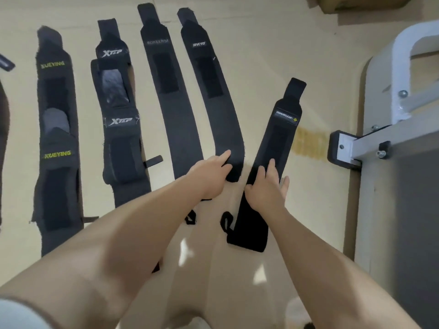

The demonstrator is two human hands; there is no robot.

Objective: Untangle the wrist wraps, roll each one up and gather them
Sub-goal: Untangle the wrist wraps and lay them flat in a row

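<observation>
Looking down, you see black wrist wraps laid out flat in a row on a pale floor [261,43], each one running from far to near. Your left hand [210,174] rests with straight fingers on the near end of the Jiycyo wrap [211,96]; the index fingertip lies on the fabric and nothing is pinched. Your right hand [267,186] lies flat, fingers spread, on the middle part of the Fanuerlear wrap [282,129], the rightmost one, which is tilted so that its far end leans to the right. Its thumb loop [225,223] curls out at the near left side of this wrap. The two wraps under your hands are just beside each other at the near ends but apart at the far ends.

To the left of them lies the Boxeerst wrap [171,96], long and slightly curved. Further left is the Xtep pair [118,119] (two pieces, one lying over the other, both logos visible), and then the Xueying pair [57,138], also overlapped, with yellow-green letters. At the left edge one more dark strip [3,129] is only partly in view.

On the right stands a white metal frame [403,91] with bolts and a black foot cap [337,148] near the tilted wrap.
</observation>
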